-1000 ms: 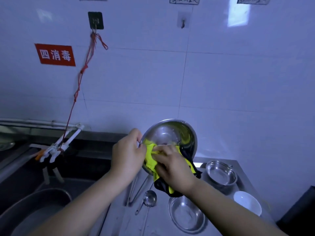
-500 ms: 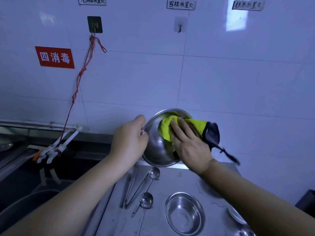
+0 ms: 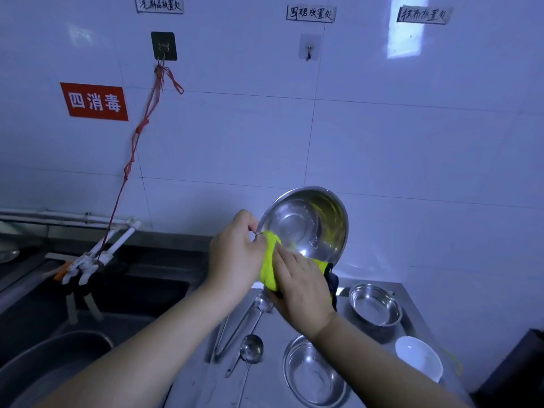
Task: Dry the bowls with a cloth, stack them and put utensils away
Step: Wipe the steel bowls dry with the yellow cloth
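Note:
A large steel bowl (image 3: 309,225) is held up above the counter, tilted with its inside facing me. My left hand (image 3: 235,254) grips its left rim. My right hand (image 3: 300,290) presses a yellow cloth (image 3: 269,260) with a dark edge against the bowl's lower rim, fingers wrapped over the cloth. On the steel counter (image 3: 270,387) lie two ladles (image 3: 250,353) and a pair of tongs (image 3: 232,331). A steel bowl (image 3: 312,375) sits in front, another steel bowl (image 3: 375,304) further back right, and a white bowl (image 3: 418,362) at the right.
A sink (image 3: 141,293) lies to the left with a large steel pot (image 3: 44,369) in the near left corner. A white tap fitting (image 3: 97,257) hangs on a red string from a wall hook (image 3: 163,45). A second hook (image 3: 308,51) is on the tiled wall.
My right hand slid the cloth from the bowl's upper inside down to its lower left rim. The bowl's mouth now faces me more openly.

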`<action>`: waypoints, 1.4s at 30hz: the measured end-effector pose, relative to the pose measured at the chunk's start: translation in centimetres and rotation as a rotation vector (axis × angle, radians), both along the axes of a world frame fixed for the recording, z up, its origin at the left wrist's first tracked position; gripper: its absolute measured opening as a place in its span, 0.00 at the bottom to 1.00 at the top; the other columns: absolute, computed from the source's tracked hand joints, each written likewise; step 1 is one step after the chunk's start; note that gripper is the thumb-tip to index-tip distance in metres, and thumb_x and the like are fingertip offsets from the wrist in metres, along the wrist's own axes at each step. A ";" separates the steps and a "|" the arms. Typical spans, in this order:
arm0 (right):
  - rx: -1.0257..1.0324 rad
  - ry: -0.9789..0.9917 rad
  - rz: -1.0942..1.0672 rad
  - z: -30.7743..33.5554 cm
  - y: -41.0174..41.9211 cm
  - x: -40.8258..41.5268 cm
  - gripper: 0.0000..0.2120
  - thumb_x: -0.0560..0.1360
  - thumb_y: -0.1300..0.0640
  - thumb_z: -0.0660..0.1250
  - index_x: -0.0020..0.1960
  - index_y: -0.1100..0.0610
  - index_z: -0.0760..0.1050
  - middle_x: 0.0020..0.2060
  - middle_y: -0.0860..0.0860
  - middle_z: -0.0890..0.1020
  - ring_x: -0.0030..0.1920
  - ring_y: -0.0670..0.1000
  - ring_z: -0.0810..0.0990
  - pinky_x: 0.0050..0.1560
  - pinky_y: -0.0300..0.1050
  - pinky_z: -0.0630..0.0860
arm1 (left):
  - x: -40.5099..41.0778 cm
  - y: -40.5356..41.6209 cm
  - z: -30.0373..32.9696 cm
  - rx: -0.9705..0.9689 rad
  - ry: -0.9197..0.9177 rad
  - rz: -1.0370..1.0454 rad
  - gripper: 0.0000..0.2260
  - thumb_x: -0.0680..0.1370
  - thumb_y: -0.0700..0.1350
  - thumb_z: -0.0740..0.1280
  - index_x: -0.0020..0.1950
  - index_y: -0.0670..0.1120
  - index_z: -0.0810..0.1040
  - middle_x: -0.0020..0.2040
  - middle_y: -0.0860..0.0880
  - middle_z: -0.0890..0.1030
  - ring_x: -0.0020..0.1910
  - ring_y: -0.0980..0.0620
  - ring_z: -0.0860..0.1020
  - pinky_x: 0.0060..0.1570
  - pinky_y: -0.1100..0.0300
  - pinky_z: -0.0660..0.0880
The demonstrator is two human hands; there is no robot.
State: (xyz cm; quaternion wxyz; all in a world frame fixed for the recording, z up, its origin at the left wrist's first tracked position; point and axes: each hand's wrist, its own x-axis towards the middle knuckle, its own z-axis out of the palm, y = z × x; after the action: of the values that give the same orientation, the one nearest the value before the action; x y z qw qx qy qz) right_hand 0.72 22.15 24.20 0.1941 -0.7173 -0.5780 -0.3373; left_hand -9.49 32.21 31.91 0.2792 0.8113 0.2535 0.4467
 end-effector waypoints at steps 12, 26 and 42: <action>0.224 -0.251 -0.081 2.8 -0.4 1.7 0.23 0.69 0.64 0.61 0.64 0.64 0.69 0.43 0.53 0.80 0.39 0.55 0.75 0.41 0.47 0.66 | 0.8 -1.3 0.3 -0.263 -0.187 -0.106 0.11 0.70 0.41 0.71 0.42 0.53 0.71 0.29 0.48 0.78 0.32 0.45 0.78 0.35 0.55 0.73; 0.116 -0.479 0.023 4.6 -1.9 4.8 0.20 0.77 0.67 0.56 0.67 0.55 0.68 0.53 0.55 0.82 0.38 0.55 0.77 0.40 0.48 0.67 | 0.0 0.2 3.8 -0.157 -0.218 -0.115 0.08 0.69 0.38 0.71 0.43 0.50 0.76 0.34 0.53 0.79 0.33 0.50 0.78 0.40 0.57 0.74; 0.047 -0.526 0.030 3.6 -2.5 4.9 0.19 0.76 0.66 0.57 0.65 0.55 0.68 0.56 0.56 0.81 0.39 0.56 0.78 0.41 0.48 0.67 | -0.6 0.7 5.2 -0.069 -0.102 -0.147 0.09 0.71 0.37 0.69 0.41 0.52 0.79 0.33 0.62 0.79 0.34 0.59 0.78 0.39 0.64 0.72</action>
State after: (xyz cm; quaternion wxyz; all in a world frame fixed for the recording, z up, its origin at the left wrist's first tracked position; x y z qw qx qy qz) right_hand 5.63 19.62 27.75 0.0586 -0.5915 -0.6113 -0.5225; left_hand -10.05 32.95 37.06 0.3516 0.7939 0.1938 0.4566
